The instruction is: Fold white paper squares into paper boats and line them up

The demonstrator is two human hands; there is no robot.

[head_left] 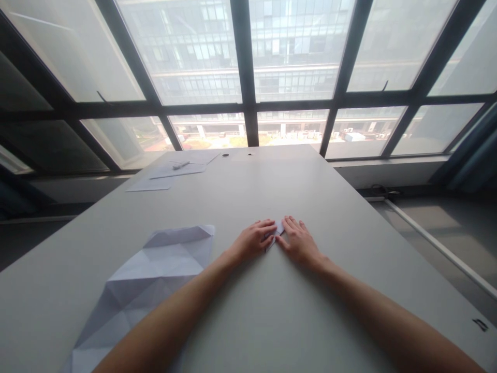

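Lt grey table, white sheet w/ crease lines, sm white paper.

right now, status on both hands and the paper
Left hand, right hand open, flat on small folded paper. Big creased sheet lies apart, left. Nothing blocking.

Two hands show, left hand and right hand, with one small folded paper on one table. There is one large creased sheet, one pen and perhaps three flat sheets, blurred.
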